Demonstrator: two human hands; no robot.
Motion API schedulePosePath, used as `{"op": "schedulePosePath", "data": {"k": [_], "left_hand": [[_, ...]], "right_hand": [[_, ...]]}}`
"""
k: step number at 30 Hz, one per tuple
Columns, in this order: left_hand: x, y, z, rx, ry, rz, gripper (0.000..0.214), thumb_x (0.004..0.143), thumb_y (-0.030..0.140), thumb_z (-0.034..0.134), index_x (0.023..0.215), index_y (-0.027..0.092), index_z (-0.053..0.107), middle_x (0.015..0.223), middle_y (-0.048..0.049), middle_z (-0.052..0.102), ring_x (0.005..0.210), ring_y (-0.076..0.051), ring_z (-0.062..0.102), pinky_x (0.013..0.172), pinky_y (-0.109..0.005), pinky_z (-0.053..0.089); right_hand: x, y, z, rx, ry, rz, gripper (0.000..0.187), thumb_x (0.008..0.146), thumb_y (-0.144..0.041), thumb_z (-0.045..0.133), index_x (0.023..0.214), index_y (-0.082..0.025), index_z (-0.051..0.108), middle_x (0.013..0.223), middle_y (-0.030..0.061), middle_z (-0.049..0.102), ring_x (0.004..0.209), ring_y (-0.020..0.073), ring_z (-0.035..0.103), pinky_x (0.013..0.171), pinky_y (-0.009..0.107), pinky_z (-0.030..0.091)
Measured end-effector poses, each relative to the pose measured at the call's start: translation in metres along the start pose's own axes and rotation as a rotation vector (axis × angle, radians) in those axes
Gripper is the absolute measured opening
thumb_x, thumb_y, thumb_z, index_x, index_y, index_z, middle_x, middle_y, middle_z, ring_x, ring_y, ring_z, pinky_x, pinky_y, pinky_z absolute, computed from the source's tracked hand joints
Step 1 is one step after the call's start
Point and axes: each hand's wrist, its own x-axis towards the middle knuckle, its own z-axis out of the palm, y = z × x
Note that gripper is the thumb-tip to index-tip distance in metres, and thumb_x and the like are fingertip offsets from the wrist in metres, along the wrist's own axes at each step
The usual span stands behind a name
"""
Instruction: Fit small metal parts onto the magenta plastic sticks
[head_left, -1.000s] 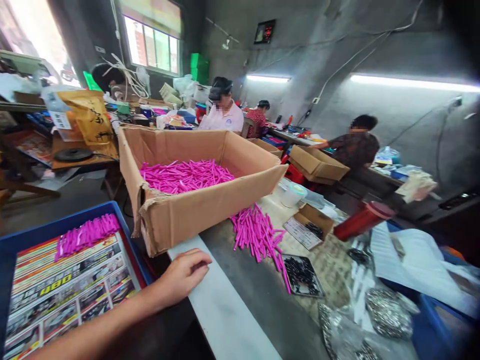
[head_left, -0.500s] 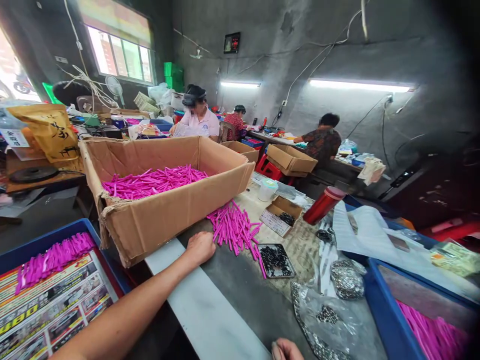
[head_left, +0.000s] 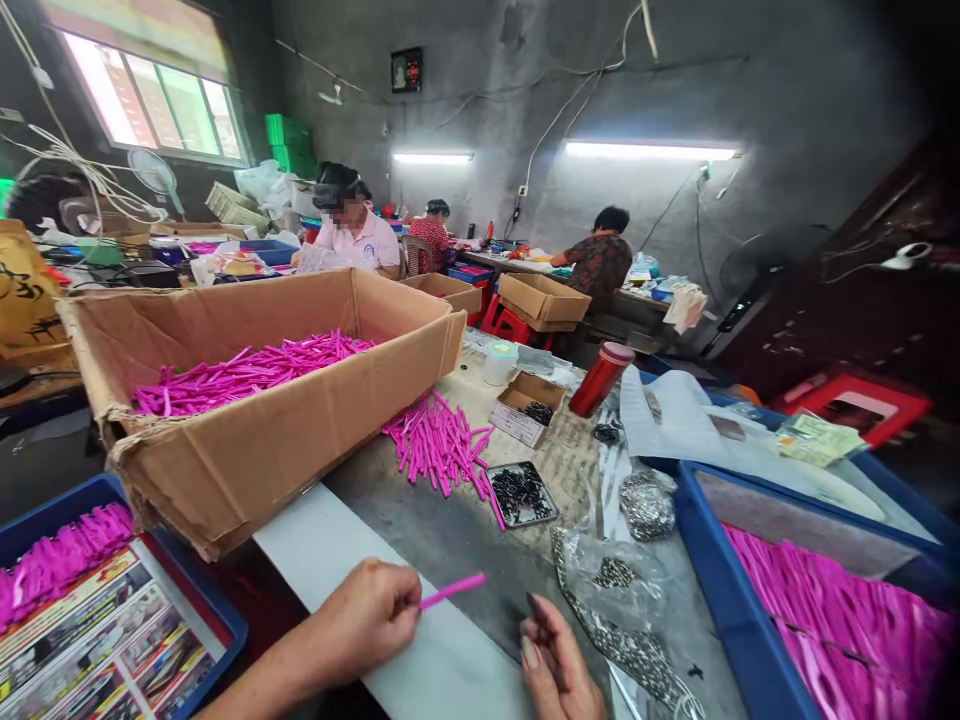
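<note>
My left hand (head_left: 367,620) is closed in a pinch on one pink tube (head_left: 454,590), held just above the grey worktable (head_left: 450,540) near its front edge. My right hand (head_left: 559,670) is beside it at the bottom edge, fingers curled toward the tube's free end; whether it holds anything I cannot make out. A loose pile of pink tubes (head_left: 439,445) lies farther back on the table. Next to that pile sits a small tray of dark metal parts (head_left: 521,495).
A big cardboard box (head_left: 247,440) of pink tubes stands at left. Blue bins with pink tubes sit at bottom left (head_left: 217,620) and right (head_left: 720,590). Clear bags of metal clips (head_left: 645,505), a red flask (head_left: 600,380), and other people (head_left: 600,265) at far benches.
My left hand went to the loose pile, then drew back toward me holding one pink tube. My right hand has come into view. The camera has swung to the right.
</note>
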Motion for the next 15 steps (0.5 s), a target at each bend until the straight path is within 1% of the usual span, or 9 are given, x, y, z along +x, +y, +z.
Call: {"op": "schedulePosePath", "data": {"k": [1, 2, 4, 6, 8, 10, 11, 13, 15], "left_hand": [[-0.003, 0.006, 0.005, -0.038, -0.025, 0.048, 0.022, 0.058, 0.006, 0.038, 0.052, 0.017, 0.055, 0.043, 0.0038, 0.046, 0.041, -0.009, 0.040, 0.042, -0.018, 0.025], [-0.006, 0.013, 0.009, -0.074, -0.055, 0.081, 0.021, 0.057, 0.005, 0.038, 0.052, 0.017, 0.055, 0.043, 0.0037, 0.045, 0.042, -0.008, 0.039, 0.042, -0.018, 0.025], [-0.008, 0.023, 0.015, -0.160, -0.096, 0.096, 0.020, 0.056, 0.004, 0.039, 0.051, 0.016, 0.054, 0.044, 0.0040, 0.043, 0.042, -0.008, 0.036, 0.042, -0.017, 0.025], [-0.006, 0.031, 0.019, -0.270, -0.096, 0.055, 0.018, 0.057, 0.005, 0.041, 0.050, 0.016, 0.053, 0.043, 0.0044, 0.039, 0.041, -0.007, 0.033, 0.041, -0.018, 0.025], [-0.002, 0.035, 0.022, -0.465, -0.062, -0.014, 0.014, 0.059, 0.009, 0.044, 0.051, 0.015, 0.054, 0.043, 0.0046, 0.036, 0.041, -0.007, 0.032, 0.040, -0.017, 0.025], [0.003, 0.036, 0.027, -0.734, -0.026, -0.093, 0.008, 0.061, 0.017, 0.050, 0.059, 0.015, 0.057, 0.044, 0.0046, 0.038, 0.040, -0.007, 0.033, 0.038, -0.017, 0.027], [0.006, 0.037, 0.029, -0.864, -0.010, -0.135, 0.009, 0.060, 0.021, 0.053, 0.064, 0.015, 0.058, 0.045, 0.0043, 0.041, 0.040, -0.007, 0.035, 0.037, -0.017, 0.029], [0.011, 0.039, 0.036, -1.068, 0.015, -0.195, 0.021, 0.056, 0.027, 0.061, 0.073, 0.015, 0.059, 0.046, 0.0032, 0.047, 0.040, -0.008, 0.040, 0.037, -0.018, 0.034], [0.016, 0.044, 0.041, -1.182, 0.029, -0.218, 0.026, 0.053, 0.029, 0.065, 0.074, 0.015, 0.061, 0.048, 0.0019, 0.051, 0.041, -0.010, 0.044, 0.038, -0.019, 0.038]], "right_hand": [[0.000, -0.002, 0.000, 0.026, -0.011, -0.003, 0.051, 0.069, -0.058, 0.043, 0.100, -0.019, 0.055, 0.081, 0.0071, 0.064, 0.072, 0.0193, 0.060, 0.061, 0.023, 0.046], [-0.001, -0.006, -0.001, 0.047, -0.024, -0.012, 0.049, 0.069, -0.057, 0.043, 0.099, -0.020, 0.056, 0.080, 0.0070, 0.064, 0.072, 0.0193, 0.059, 0.061, 0.023, 0.045], [-0.002, -0.014, -0.003, 0.084, -0.053, -0.031, 0.040, 0.069, -0.053, 0.047, 0.087, -0.020, 0.061, 0.073, 0.0053, 0.063, 0.068, 0.0184, 0.058, 0.060, 0.022, 0.044], [-0.003, -0.023, -0.006, 0.126, -0.087, -0.017, 0.032, 0.069, -0.050, 0.049, 0.072, -0.020, 0.062, 0.060, 0.0026, 0.059, 0.057, 0.0157, 0.054, 0.054, 0.021, 0.042], [-0.003, -0.029, -0.009, 0.203, -0.107, 0.082, 0.032, 0.069, -0.048, 0.049, 0.065, -0.018, 0.060, 0.047, -0.0010, 0.050, 0.044, 0.0117, 0.045, 0.043, 0.020, 0.036], [-0.002, -0.032, -0.012, 0.324, -0.105, 0.224, 0.035, 0.069, -0.050, 0.048, 0.065, -0.017, 0.057, 0.043, -0.0037, 0.042, 0.038, 0.0086, 0.035, 0.036, 0.019, 0.028], [-0.001, -0.032, -0.013, 0.389, -0.112, 0.288, 0.036, 0.069, -0.051, 0.048, 0.066, -0.016, 0.056, 0.043, -0.0042, 0.041, 0.037, 0.0075, 0.032, 0.035, 0.018, 0.025], [0.000, -0.033, -0.012, 0.508, -0.130, 0.384, 0.038, 0.066, -0.053, 0.051, 0.067, -0.015, 0.054, 0.044, -0.0046, 0.041, 0.036, 0.0061, 0.027, 0.035, 0.018, 0.020], [0.000, -0.035, -0.010, 0.603, -0.139, 0.431, 0.039, 0.063, -0.054, 0.052, 0.067, -0.015, 0.052, 0.045, -0.0051, 0.040, 0.036, 0.0053, 0.025, 0.035, 0.017, 0.017]]}}
